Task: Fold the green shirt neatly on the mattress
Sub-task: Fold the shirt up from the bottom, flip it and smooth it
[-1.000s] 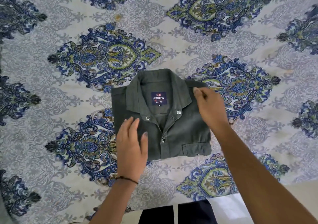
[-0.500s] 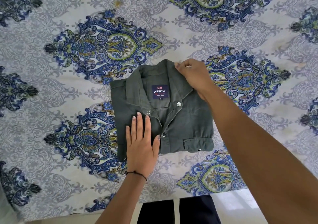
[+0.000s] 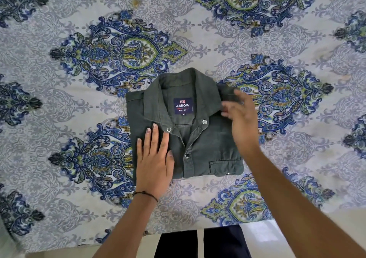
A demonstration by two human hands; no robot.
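Note:
The green shirt (image 3: 210, 142) lies folded into a compact rectangle in the middle of the mattress (image 3: 59, 103), collar up, a dark blue label showing inside the neck and a chest pocket at its lower right. My left hand (image 3: 153, 158) rests flat on the shirt's left front, fingers spread and pointing away from me. Blurred by motion, my right hand (image 3: 240, 119) hovers over the shirt's right shoulder with its fingers apart and nothing in them.
A grey-white sheet with large blue and green paisley medallions covers the mattress. Its near edge runs along the bottom of the view, with pale floor (image 3: 277, 236) and my dark trousers (image 3: 200, 244) below it.
My right hand has let go of the collar and moved right and toward me, over the right shoulder. My left hand has slid a little further up the shirt's left front.

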